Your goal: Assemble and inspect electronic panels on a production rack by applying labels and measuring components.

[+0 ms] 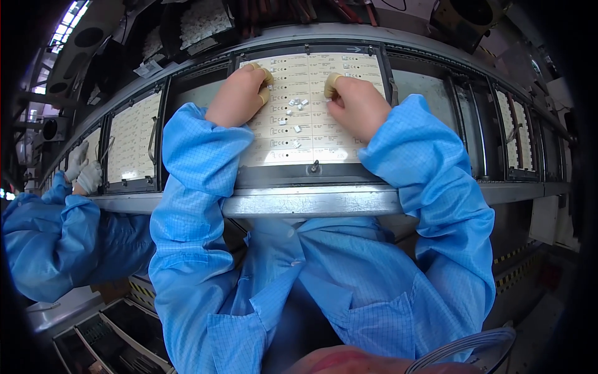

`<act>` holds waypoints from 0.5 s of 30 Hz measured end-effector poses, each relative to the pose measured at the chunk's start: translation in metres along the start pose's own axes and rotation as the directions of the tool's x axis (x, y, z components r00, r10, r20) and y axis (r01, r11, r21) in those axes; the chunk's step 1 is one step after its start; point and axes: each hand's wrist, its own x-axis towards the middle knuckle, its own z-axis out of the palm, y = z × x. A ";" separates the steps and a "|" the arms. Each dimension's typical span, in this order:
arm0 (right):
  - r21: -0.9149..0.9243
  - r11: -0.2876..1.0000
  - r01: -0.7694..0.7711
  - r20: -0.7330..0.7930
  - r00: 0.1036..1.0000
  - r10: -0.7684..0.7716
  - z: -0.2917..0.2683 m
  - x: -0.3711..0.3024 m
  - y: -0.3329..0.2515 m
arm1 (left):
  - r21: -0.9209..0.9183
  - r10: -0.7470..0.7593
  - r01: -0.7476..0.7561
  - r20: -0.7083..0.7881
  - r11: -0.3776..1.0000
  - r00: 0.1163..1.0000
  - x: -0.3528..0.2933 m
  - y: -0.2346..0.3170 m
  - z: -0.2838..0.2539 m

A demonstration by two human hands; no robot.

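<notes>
In front of me lies a cream-coloured panel of printed circuit boards (321,129), set in a dark frame (274,176). Several small white connector-like parts (297,104) are scattered loose on its middle columns. My left hand (238,96) is over the panel's upper left, with yellow finger cots on its fingertips. Its fingers are curled close to the board, and their grip is too small to make out. My right hand (360,107) is over the right half, its finger, in a yellow cot, bent toward the thumb. Whatever lies between them is mostly hidden.
A metal rail (311,202) runs along the near edge of the conveyor. More framed panels stand left (132,140) and right (516,134). Behind, a black bin holds many white parts (202,23). To my left, a co-worker's gloved hands (87,174) reach another panel.
</notes>
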 end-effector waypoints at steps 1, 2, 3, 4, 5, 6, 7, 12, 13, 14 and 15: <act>0.039 0.999 0.004 -0.008 1.000 -0.004 -0.004 -0.002 0.004 | -0.031 -0.011 0.011 0.009 0.999 1.000 0.000 -0.001 0.001; 0.079 0.997 0.008 -0.016 1.000 -0.007 -0.006 -0.004 0.008 | -0.063 -0.021 0.022 0.020 0.998 1.000 0.000 -0.002 0.001; 0.080 0.997 0.007 -0.018 1.000 -0.006 -0.008 -0.005 0.011 | -0.062 -0.020 0.021 0.021 0.998 1.000 0.000 -0.003 0.000; 0.073 0.997 0.003 -0.045 0.999 0.000 -0.010 -0.005 0.015 | -0.065 -0.007 0.008 0.016 0.998 1.000 0.000 -0.004 -0.001; 0.066 0.998 -0.003 -0.069 0.998 0.007 -0.012 -0.006 0.018 | -0.070 0.004 -0.003 0.013 0.998 1.000 0.000 -0.005 -0.002; 0.070 0.997 0.021 -0.061 0.998 -0.017 -0.016 -0.008 0.019 | -0.071 0.003 -0.002 0.015 0.997 1.000 -0.001 -0.005 -0.002; 0.070 0.997 0.020 -0.059 0.998 -0.016 -0.018 -0.010 0.020 | -0.058 0.031 -0.031 0.010 0.998 0.999 -0.002 -0.005 -0.003; -0.048 0.999 -0.026 -0.020 0.999 0.025 -0.029 -0.011 0.022 | 0.112 0.145 -0.143 -0.012 0.983 0.989 -0.001 0.001 0.002; -0.047 0.999 -0.021 -0.021 1.000 0.020 -0.028 -0.010 0.026 | 0.204 0.153 -0.150 0.001 0.968 0.988 -0.002 0.000 0.005; -0.040 0.999 0.033 -0.075 0.997 -0.036 -0.025 -0.009 0.033 | 0.292 0.163 -0.160 0.016 0.943 0.987 0.000 0.004 0.006; -0.036 0.996 0.087 -0.130 0.987 -0.091 -0.023 -0.008 0.037 | 0.294 0.164 -0.161 0.015 0.942 0.986 0.000 0.008 0.005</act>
